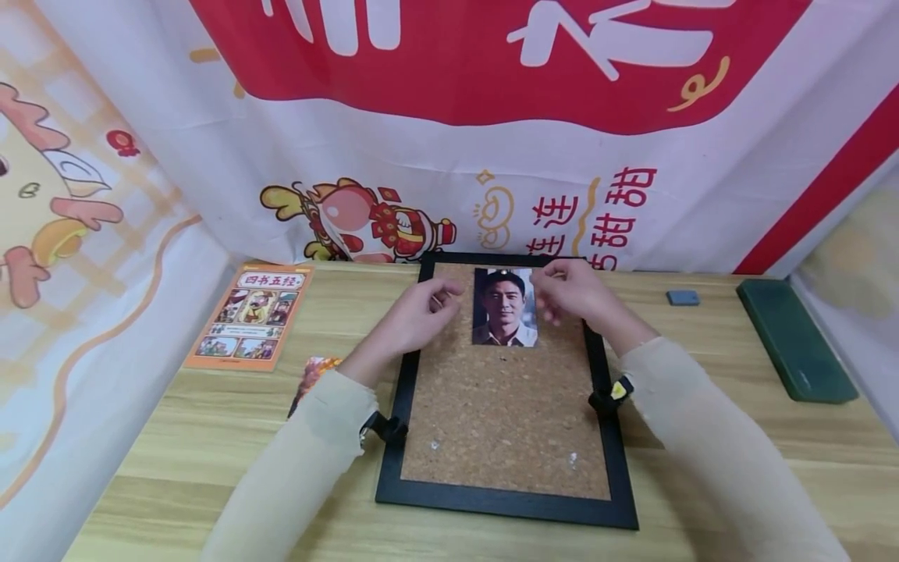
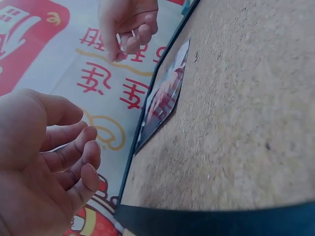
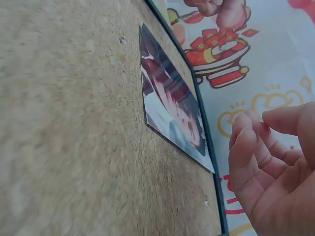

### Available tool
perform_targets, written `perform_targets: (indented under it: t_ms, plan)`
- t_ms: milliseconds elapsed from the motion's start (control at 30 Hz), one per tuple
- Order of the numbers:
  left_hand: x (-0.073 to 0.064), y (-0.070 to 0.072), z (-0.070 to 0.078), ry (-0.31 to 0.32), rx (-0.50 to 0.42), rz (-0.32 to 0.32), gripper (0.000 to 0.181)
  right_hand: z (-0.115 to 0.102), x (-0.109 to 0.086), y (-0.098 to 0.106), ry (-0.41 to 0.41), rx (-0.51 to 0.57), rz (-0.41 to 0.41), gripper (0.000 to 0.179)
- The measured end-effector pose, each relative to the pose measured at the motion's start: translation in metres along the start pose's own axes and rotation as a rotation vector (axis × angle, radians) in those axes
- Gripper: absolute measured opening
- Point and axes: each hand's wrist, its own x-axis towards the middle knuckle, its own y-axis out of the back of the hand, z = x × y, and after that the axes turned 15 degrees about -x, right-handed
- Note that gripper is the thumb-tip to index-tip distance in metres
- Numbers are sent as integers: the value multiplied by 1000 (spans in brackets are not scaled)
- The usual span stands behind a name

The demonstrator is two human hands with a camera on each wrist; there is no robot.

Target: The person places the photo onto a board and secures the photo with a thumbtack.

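Observation:
A black-framed corkboard (image 1: 506,421) lies on the table between the forearms. Near its far end, a portrait photo (image 1: 504,312) lies on the cork, with a small pin head (image 1: 502,272) at its top edge. The left hand (image 1: 421,312) hovers just left of the photo, fingers loosely bent and apart from the thumb (image 2: 64,109). To the photo's right is the right hand (image 1: 572,293), its bent fingers close to the thumb (image 3: 283,119) tip. Nothing clearly shows in either hand. Both are raised off the cork in the wrist views.
Small clear pins, one at the left (image 1: 434,445) and one at the right (image 1: 572,458), are on the near cork. An orange booklet (image 1: 246,320) and a partly hidden picture (image 1: 309,382) lie left. A blue block (image 1: 683,297) and a green case (image 1: 797,343) lie right. A printed cloth (image 1: 449,172) hangs behind.

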Motion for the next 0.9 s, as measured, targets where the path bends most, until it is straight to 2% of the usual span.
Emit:
perform_targets:
  t_ms: [400, 767, 900]
  plan:
    - [-34, 19, -1, -31, 57, 2, 33, 21, -41, 20, 58, -26, -10, 33]
    - [-64, 38, -7, 19, 119, 7, 34, 43, -72, 29, 63, -34, 7, 36]
    - [-77, 46, -14, 63, 144, 15, 35, 53, -83, 32, 63, -54, 12, 38]
